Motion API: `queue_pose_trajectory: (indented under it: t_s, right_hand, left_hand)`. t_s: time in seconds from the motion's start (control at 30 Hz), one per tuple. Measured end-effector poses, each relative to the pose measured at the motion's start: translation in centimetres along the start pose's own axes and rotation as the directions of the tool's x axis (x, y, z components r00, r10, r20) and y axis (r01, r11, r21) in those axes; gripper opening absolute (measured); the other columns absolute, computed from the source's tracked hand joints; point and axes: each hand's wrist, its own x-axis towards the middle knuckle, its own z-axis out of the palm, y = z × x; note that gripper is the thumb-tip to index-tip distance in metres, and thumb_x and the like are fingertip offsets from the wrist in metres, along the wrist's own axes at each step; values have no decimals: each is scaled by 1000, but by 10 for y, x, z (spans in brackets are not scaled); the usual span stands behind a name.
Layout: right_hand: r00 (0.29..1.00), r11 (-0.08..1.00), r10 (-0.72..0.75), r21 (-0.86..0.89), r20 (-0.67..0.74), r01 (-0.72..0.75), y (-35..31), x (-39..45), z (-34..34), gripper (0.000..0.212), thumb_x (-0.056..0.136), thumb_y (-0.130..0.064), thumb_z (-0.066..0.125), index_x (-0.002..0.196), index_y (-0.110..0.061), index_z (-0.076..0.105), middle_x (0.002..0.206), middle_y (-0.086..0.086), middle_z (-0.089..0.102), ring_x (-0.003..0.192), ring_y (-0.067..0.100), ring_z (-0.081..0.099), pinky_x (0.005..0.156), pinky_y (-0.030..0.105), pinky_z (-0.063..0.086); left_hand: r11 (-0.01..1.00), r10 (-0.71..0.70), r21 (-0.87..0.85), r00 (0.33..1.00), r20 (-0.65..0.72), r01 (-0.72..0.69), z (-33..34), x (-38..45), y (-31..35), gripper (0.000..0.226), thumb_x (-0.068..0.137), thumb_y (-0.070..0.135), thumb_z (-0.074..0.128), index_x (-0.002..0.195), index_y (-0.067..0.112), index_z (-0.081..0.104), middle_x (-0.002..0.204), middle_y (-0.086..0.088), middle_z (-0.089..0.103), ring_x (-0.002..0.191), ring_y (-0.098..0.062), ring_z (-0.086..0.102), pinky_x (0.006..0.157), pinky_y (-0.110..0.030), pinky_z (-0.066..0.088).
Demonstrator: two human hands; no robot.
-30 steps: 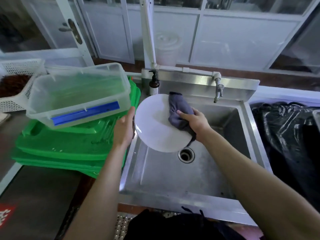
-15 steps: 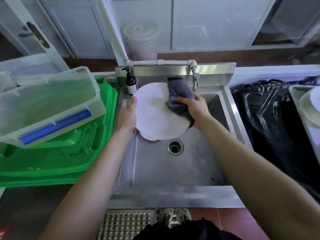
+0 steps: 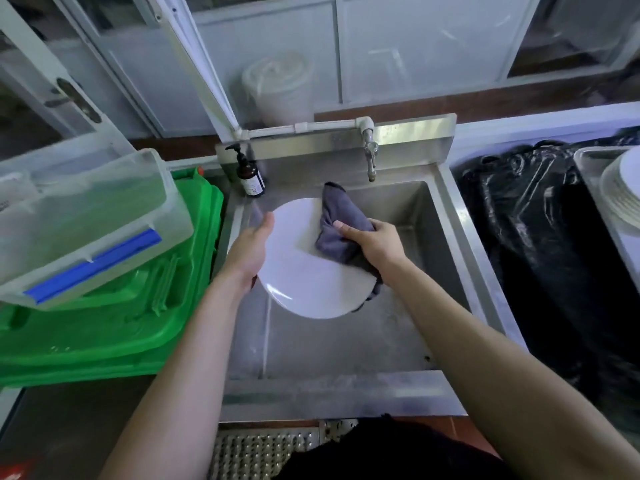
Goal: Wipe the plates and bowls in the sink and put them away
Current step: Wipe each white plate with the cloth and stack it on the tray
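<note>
A round white plate (image 3: 304, 271) is held tilted over the steel sink (image 3: 346, 344). My left hand (image 3: 251, 252) holds the plate at its left rim, fingers behind it and thumb along the edge. My right hand (image 3: 372, 242) grips a bunched grey cloth (image 3: 337, 220) and presses it on the plate's upper right face. The plate hides the sink drain and whatever lies beneath it. A stack of white plates (image 3: 623, 188) sits in a tray at the far right.
A tap (image 3: 370, 157) juts over the sink's back wall, with a brown pump bottle (image 3: 250, 176) at the back left corner. Stacked green trays (image 3: 110, 306) carry a clear plastic box (image 3: 79, 223) on the left. Black plastic sheeting (image 3: 540, 244) covers the right counter.
The view has swung right and down. The plate now sits lower over the sink and covers the drain; the cloth and my right hand have slid along the plate's right side.
</note>
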Motion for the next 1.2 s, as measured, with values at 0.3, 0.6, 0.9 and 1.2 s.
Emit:
queue_pose_trajectory:
  t_s: [0.3, 0.6, 0.9, 1.2]
  right_hand:
    - [964, 829, 260, 501, 49, -249, 40, -24, 34, 49, 84, -8, 84, 125, -22, 60, 105, 10, 77, 75, 21, 76, 61, 36, 63]
    - [895, 957, -188, -282, -405, 74, -10, 4, -57, 53, 93, -22, 63, 143, -38, 56, 118, 2, 74, 104, 27, 68, 90, 36, 55]
    - [527, 349, -618, -397, 583, 849, -5, -32, 28, 51, 89, -1, 54, 136, -11, 70, 138, 12, 69, 126, 27, 58, 106, 33, 41]
    - [710, 423, -567, -592, 418, 686, -6, 9, 18, 59, 95, -5, 49, 151, -20, 59, 156, 9, 56, 146, 36, 49, 120, 48, 38]
  left_hand:
    - [994, -29, -111, 912, -410, -18, 41, 8, -12, 60, 108, 61, 43, 127, 14, 73, 116, -9, 79, 104, -36, 74, 98, -53, 62]
    - [995, 100, 59, 930, -354, -85, 28, -8, -22, 48, 117, 48, 33, 126, 17, 68, 115, -4, 73, 107, -27, 71, 90, -38, 58]
    - [994, -47, -108, 910, -411, 2, 34, 8, -9, 44, 115, 41, 43, 96, 13, 71, 112, -18, 76, 90, -31, 72, 74, -38, 59]
    - [984, 153, 124, 957, -247, -125, 37, -14, -22, 42, 113, 52, 40, 123, 24, 70, 107, 3, 77, 100, -18, 74, 83, -31, 62]
